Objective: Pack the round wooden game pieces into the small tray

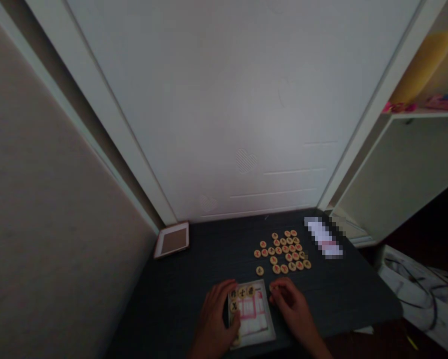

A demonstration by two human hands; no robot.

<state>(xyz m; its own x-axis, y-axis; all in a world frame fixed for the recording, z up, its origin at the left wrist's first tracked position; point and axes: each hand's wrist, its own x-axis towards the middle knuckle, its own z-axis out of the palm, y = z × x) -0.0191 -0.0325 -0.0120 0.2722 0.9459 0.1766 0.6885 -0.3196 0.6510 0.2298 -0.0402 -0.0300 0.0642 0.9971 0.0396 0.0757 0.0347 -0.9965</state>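
Observation:
A shallow pale box [271,326] lies near the front of the dark table, with a pink-printed sheet in its bottom. Several round Chinese chess pieces [242,292] sit in it along the back and left sides. My left hand [217,316] grips the box's left side, its thumb over the pieces inside. Just right of the box, my right hand [289,301] is closed in a pinch, with the pale edge of a chess piece [272,287] showing at the fingertips. Beyond the hands, more loose chess pieces [285,249] lie spread in uneven rows, with red or dark characters.
A framed tablet-like object [173,240] lies at the table's back left corner. A blurred-out pale item [323,238] is at the back right. A white panel [242,109] rises behind the table [205,264]. White box with cables [422,294] stands at right.

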